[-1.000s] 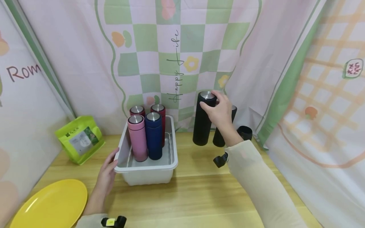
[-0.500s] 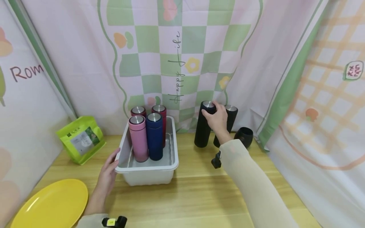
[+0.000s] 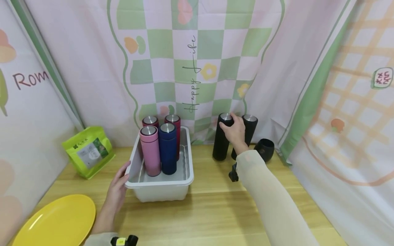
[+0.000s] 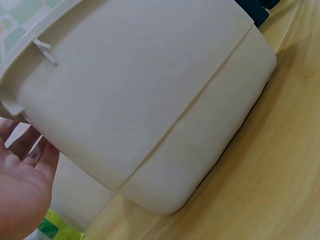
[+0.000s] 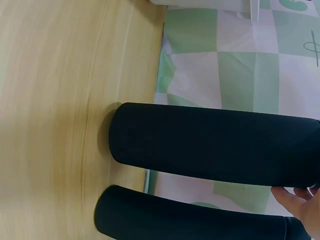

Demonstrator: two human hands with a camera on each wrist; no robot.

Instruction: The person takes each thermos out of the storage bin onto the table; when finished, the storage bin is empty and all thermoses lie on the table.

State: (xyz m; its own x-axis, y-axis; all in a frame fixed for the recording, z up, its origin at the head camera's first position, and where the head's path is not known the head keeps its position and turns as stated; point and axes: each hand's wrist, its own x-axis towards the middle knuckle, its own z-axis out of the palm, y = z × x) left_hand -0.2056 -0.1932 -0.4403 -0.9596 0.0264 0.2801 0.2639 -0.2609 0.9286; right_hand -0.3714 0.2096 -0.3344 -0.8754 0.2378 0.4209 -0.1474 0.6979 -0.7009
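Note:
My right hand (image 3: 236, 130) grips a tall black thermos (image 3: 220, 141) near its silver-topped lid, thumb on one side and fingers on the other. That thermos stands upright, its base at the table in the right wrist view. Just right of it stands a second black thermos (image 3: 250, 129), partly behind my hand. My left hand (image 3: 115, 189) touches the left rim of a grey-white plastic bin (image 3: 160, 191); its fingers show beneath the rim in the left wrist view. Upright in the bin are a pink thermos (image 3: 150, 153), a dark blue thermos (image 3: 168, 152) and two dark red ones behind.
A round black cup-like container (image 3: 264, 150) sits right of the black thermoses. At the left are a green pouch (image 3: 89, 152) and a yellow plate (image 3: 56, 218). A patterned curtain (image 3: 160, 44) hangs behind the wooden table (image 3: 215, 212).
My right hand has lowered the black thermos to the table, beside the other black one, and still grips it. My left hand stays at the bin's rim. The head view has shifted slightly.

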